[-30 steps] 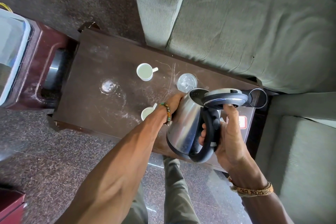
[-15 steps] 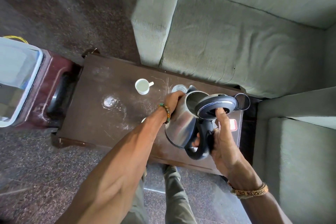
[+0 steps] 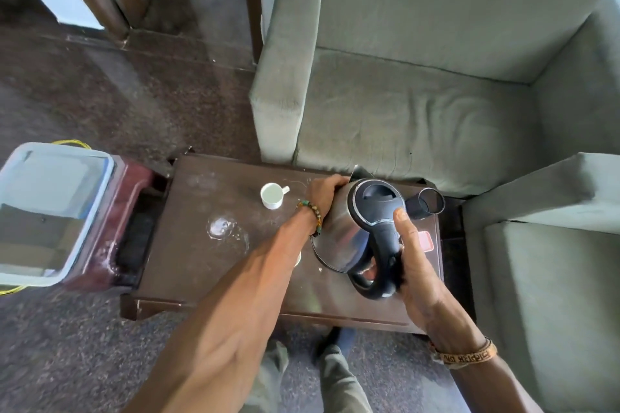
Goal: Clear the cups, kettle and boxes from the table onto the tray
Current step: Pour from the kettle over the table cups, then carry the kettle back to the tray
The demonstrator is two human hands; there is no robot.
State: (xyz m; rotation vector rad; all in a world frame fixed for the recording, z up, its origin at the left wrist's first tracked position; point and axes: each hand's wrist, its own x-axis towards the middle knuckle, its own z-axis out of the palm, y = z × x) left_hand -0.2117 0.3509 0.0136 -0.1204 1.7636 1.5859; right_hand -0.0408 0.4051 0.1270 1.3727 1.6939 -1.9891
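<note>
Holding kettle [image 3: 339, 238], handle [image 3: 382, 255] in right hand [image 3: 419, 273] grip, left hand [image 3: 322, 193] cupping side

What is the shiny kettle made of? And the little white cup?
The round silver kettle looks like polished metal, probably steel: its side mirrors light. Its curved black handle and lid look like matte plastic. The small white cup seems glazed ceramic, smooth and evenly white, though plastic cannot be ruled out.

Both arms reach forward, left hand [image 3: 323, 193] cupped with fingers [image 3: 337, 182] curled, right hand [image 3: 416, 265] gripping, thumb raised.
</note>
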